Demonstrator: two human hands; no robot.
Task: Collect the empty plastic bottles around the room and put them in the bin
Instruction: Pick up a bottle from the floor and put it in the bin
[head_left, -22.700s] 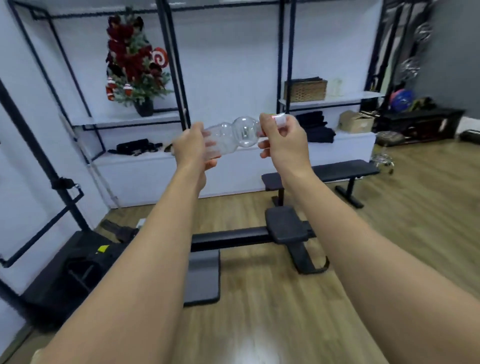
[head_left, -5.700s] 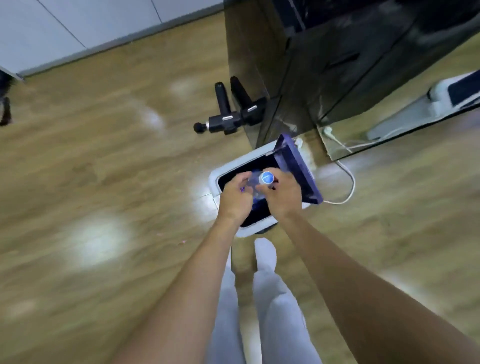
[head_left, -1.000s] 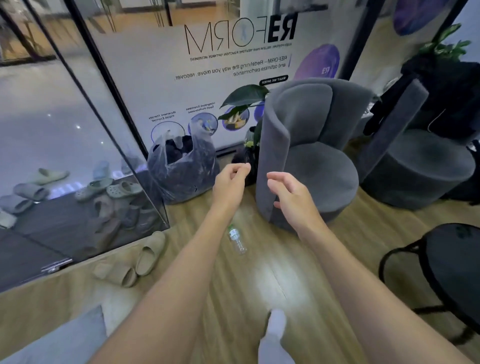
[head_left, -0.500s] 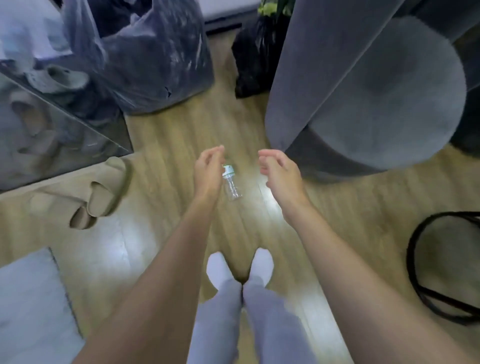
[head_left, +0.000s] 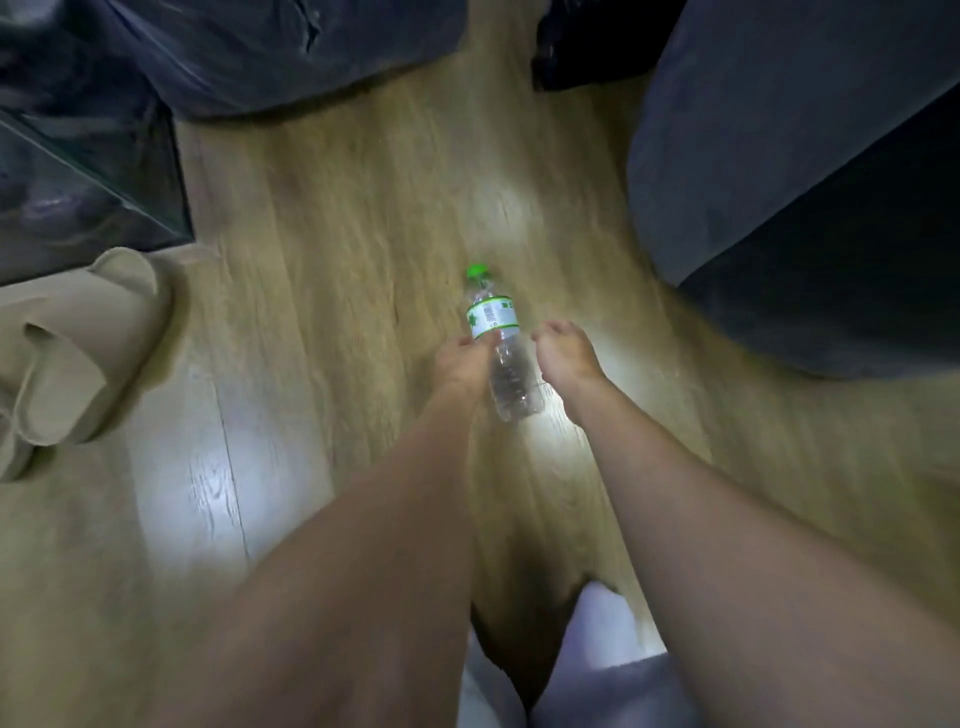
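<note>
A clear plastic bottle (head_left: 506, 364) with a green cap and a green-and-white label lies on the wooden floor, cap pointing away from me. My left hand (head_left: 461, 361) reaches down on the bottle's left side, its fingertips touching the bottle just below the label. My right hand (head_left: 565, 356) hovers on the bottle's right side with curled fingers, a small gap between it and the bottle. Neither hand has closed around the bottle. The bin is not in view.
A grey armchair (head_left: 789, 171) stands close on the right. A dark plastic bag (head_left: 270, 52) sits at the top left beside a glass panel (head_left: 88, 187). Beige slippers (head_left: 78, 353) lie on the left. My socked foot (head_left: 602, 629) is at the bottom.
I have bent lower, and both hands have dropped to the floor on either side of the bottle. My left fingertips now touch it.
</note>
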